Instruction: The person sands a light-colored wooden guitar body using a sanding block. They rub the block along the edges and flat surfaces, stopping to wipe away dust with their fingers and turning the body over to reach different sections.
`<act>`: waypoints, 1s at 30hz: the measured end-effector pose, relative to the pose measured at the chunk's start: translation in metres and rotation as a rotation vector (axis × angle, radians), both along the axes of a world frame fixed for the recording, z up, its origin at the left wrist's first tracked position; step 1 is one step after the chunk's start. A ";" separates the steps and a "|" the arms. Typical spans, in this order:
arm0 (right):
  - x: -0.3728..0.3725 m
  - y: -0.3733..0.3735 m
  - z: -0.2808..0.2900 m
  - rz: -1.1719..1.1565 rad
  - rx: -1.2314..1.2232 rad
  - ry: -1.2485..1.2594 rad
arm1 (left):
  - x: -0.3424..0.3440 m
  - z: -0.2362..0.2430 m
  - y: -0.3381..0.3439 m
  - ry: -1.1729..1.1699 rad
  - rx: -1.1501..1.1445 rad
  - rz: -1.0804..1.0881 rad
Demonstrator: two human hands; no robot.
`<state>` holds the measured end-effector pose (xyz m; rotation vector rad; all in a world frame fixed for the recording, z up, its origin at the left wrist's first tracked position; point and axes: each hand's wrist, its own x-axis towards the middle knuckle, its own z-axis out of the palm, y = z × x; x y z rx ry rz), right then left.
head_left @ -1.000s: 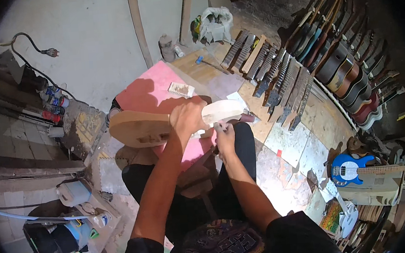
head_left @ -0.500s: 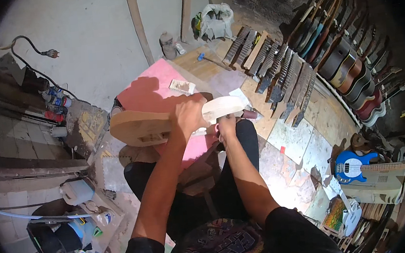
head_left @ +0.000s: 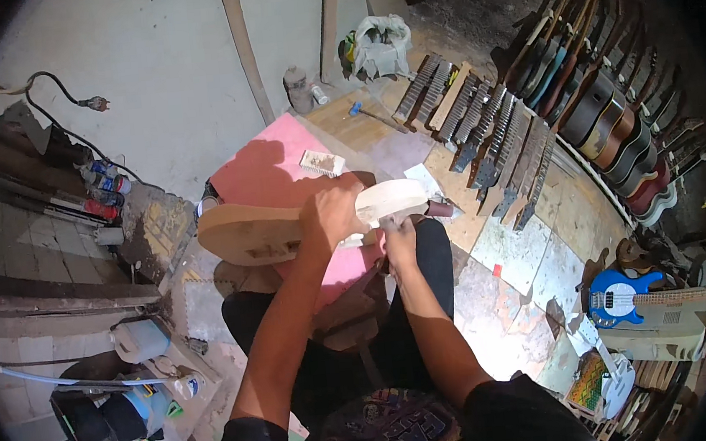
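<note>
An unfinished pale wooden guitar body (head_left: 244,222) stands on its edge over my lap, with routed cavities on the side facing me. My left hand (head_left: 331,214) grips its upper edge near the middle, fingers wrapped over the far side. At the right end, beneath the raised curved horn, my right hand (head_left: 400,237) is curled against the wood. Its fingers are partly blurred and shaded, and I cannot make out what they hold. A pink sheet (head_left: 264,165) lies under and beyond the body, with a white bristled brush (head_left: 322,163) on it.
Several guitar necks (head_left: 478,117) lie in a row ahead to the right. Beyond them stand many guitars (head_left: 605,127). A blue bass (head_left: 620,294) rests at the right. A dark reddish cylinder (head_left: 440,209) lies by my right knee. A jerrycan (head_left: 141,338) stands at the left.
My right hand has shifted slightly down along the wood's right end. The guitar body's right end has turned a little, while my left hand keeps its grip.
</note>
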<state>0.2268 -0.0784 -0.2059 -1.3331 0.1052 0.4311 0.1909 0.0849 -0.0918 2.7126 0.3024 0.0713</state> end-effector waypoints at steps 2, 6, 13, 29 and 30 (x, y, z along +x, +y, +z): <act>0.017 0.008 0.033 0.120 -0.189 0.261 | -0.004 0.004 -0.004 0.053 -0.033 0.022; 0.013 0.003 -0.014 0.082 -0.184 0.099 | -0.003 0.005 0.002 0.002 -0.017 -0.021; 0.050 0.011 -0.033 0.089 -0.204 0.097 | 0.000 0.024 -0.006 0.108 -0.011 0.011; 0.037 -0.004 0.009 0.122 -0.087 0.148 | 0.004 0.021 0.004 0.067 0.038 -0.009; 0.036 -0.006 0.014 0.123 -0.120 0.156 | 0.004 0.021 0.004 0.060 0.031 -0.012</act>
